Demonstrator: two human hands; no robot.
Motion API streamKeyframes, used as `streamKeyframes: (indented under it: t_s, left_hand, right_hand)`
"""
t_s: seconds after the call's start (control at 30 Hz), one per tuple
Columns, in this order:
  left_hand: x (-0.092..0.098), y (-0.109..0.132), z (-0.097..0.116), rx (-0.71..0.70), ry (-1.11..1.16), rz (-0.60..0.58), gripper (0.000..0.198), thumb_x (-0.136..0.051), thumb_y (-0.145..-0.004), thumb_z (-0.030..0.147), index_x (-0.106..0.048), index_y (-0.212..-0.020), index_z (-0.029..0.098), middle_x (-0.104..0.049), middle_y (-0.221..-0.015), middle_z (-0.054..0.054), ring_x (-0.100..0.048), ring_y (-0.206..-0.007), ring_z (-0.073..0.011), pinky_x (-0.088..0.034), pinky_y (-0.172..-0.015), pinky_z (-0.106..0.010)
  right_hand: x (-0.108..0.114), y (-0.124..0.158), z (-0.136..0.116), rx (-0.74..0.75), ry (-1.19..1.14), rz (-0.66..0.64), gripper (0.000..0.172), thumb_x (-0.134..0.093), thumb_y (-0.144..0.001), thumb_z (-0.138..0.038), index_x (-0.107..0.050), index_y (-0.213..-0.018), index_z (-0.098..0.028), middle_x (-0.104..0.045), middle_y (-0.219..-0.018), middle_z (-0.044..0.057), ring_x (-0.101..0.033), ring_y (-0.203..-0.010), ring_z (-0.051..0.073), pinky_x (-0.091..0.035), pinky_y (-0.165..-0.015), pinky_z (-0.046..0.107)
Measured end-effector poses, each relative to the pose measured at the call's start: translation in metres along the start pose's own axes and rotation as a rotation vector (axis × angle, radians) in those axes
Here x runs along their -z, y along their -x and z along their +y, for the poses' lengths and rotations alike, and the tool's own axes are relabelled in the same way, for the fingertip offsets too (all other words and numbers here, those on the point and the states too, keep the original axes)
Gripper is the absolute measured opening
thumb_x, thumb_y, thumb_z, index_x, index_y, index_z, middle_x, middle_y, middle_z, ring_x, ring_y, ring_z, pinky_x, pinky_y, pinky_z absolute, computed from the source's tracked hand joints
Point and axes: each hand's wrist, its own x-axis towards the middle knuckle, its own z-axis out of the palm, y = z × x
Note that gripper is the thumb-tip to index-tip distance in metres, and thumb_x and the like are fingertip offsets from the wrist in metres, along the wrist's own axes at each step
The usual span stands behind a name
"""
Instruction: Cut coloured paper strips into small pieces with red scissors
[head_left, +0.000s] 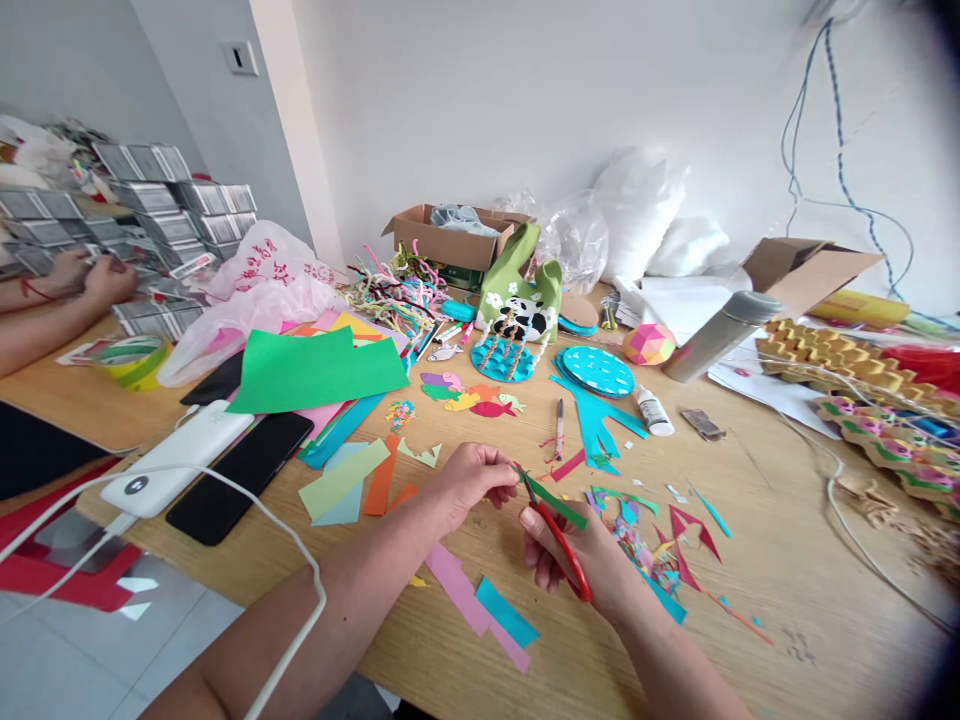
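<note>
My right hand [574, 560] is closed around a pair of scissors [568, 562] with red handles. Their blades meet a narrow strip of green paper [559, 503]. The strip's other end is pinched in the fingertips of my left hand [480, 480]. Below my hands lie a pink paper strip [469, 592] and a blue paper piece [508, 612]. Small coloured paper scraps [649, 545] are heaped to the right of my right hand. Beyond my hands, several paper fish [472, 400] in different colours lie together, near a pen [559, 430].
At the left are green paper sheets [319, 370], a black phone [240, 478], and a white power bank [176, 458] with a cable. Further back stand a green felt bag [517, 275] and a grey flask [720, 335]. A co-worker's hands [94, 280] are at the far left.
</note>
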Motion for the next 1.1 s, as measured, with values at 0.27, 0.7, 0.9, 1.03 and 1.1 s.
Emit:
streamKeyframes:
  t_s: [0.27,0.7,0.9,1.03,1.1]
  left_hand:
    - [-0.0002,0.0016,0.0003,0.001,0.074,-0.039,0.017,-0.061,-0.06,0.028,-0.054,-0.056,0.013,-0.054,-0.052,0.0,-0.047,-0.047,-0.0079,-0.036,-0.051,-0.023]
    - [0.0005,0.0002,-0.003,0.001,0.052,-0.056,0.015,-0.065,-0.058,0.024,-0.058,-0.062,0.012,-0.056,-0.053,0.001,-0.049,-0.048,-0.0075,-0.038,-0.052,-0.022]
    - [-0.0002,0.001,-0.0014,0.014,0.053,-0.048,0.015,-0.065,-0.057,0.024,-0.058,-0.061,0.012,-0.056,-0.053,0.0,-0.049,-0.048,-0.008,-0.038,-0.053,-0.023]
    - [-0.0004,0.0016,0.0006,0.018,0.065,-0.027,0.016,-0.065,-0.056,0.024,-0.057,-0.061,0.012,-0.055,-0.051,0.001,-0.049,-0.047,-0.0082,-0.037,-0.052,-0.023]
    - [-0.0001,0.0017,0.0009,0.009,0.08,-0.026,0.016,-0.065,-0.056,0.025,-0.057,-0.06,0.012,-0.054,-0.051,0.001,-0.048,-0.047,-0.008,-0.037,-0.052,-0.023]
  right_hand:
    - [-0.0003,0.002,-0.0028,0.021,0.015,0.011,0.046,-0.062,-0.068,-0.059,-0.051,-0.057,-0.016,-0.057,-0.045,-0.001,-0.054,-0.033,0.01,-0.042,-0.032,0.018]
    - [0.0014,0.0015,-0.0022,0.044,-0.002,-0.001,0.047,-0.062,-0.07,-0.058,-0.056,-0.054,-0.014,-0.057,-0.045,0.0,-0.054,-0.034,0.01,-0.043,-0.034,0.018]
    - [0.0017,0.0027,-0.0031,0.018,0.001,-0.004,0.043,-0.063,-0.07,-0.056,-0.054,-0.058,-0.016,-0.057,-0.045,-0.001,-0.054,-0.033,0.01,-0.042,-0.032,0.017]
    - [0.0017,0.0031,-0.0032,0.013,-0.007,-0.003,0.042,-0.064,-0.07,-0.054,-0.052,-0.062,-0.015,-0.058,-0.046,0.0,-0.054,-0.033,0.011,-0.041,-0.032,0.018]
    - [0.0015,0.003,-0.0033,0.016,-0.011,-0.002,0.041,-0.065,-0.07,-0.054,-0.051,-0.063,-0.016,-0.058,-0.045,-0.001,-0.054,-0.033,0.011,-0.041,-0.032,0.018]
